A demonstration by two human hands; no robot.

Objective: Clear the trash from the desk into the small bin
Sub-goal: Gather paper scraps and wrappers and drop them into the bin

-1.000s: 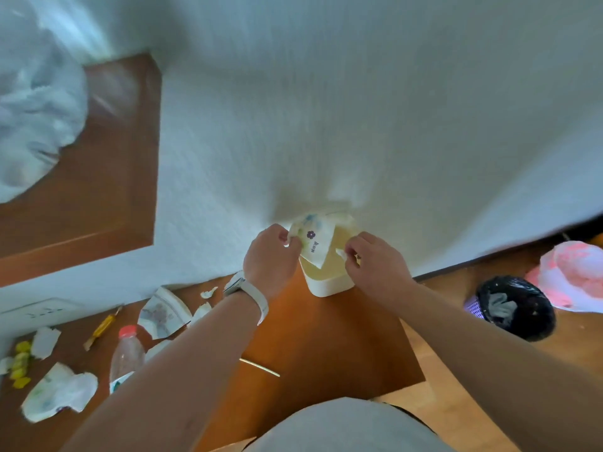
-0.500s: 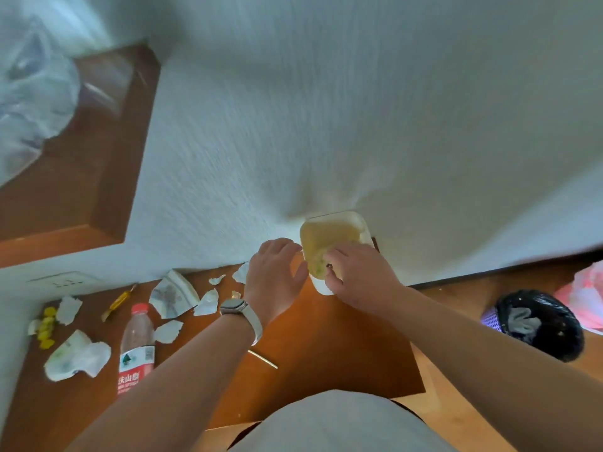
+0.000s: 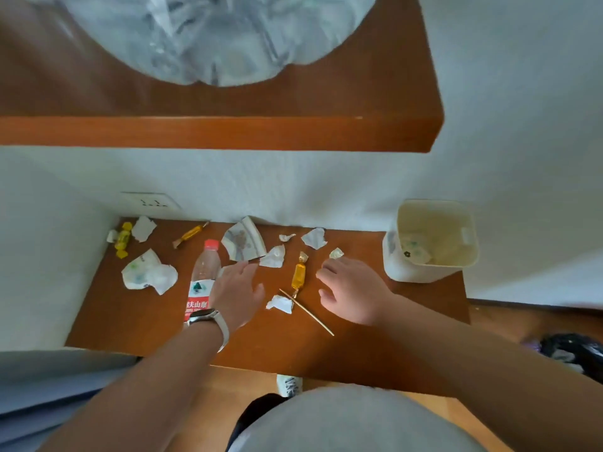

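Note:
The small cream bin (image 3: 427,269) stands at the desk's right end against the wall, with a printed paper inside. Trash is spread over the brown desk (image 3: 137,318): an orange candy wrapper (image 3: 299,274), a thin stick (image 3: 308,313), a torn paper cup piece (image 3: 243,243), several white paper scraps (image 3: 280,304) and a crumpled wrapper (image 3: 148,272). A plastic water bottle (image 3: 202,275) lies left of centre. My left hand (image 3: 235,288) hovers open beside the bottle, empty. My right hand (image 3: 349,288) is open with fingers spread, right of the orange candy, holding nothing.
A wooden shelf (image 3: 228,132) juts out above the desk and carries a clear plastic bag (image 3: 208,37). Yellow candy wrappers (image 3: 122,239) lie in the far left corner under a wall socket (image 3: 150,201). A black-lined floor bin (image 3: 574,350) stands low at the right.
Both hands have left the bin and moved left over the scattered trash. The printed paper they held now lies inside the bin. The view has swung left and down.

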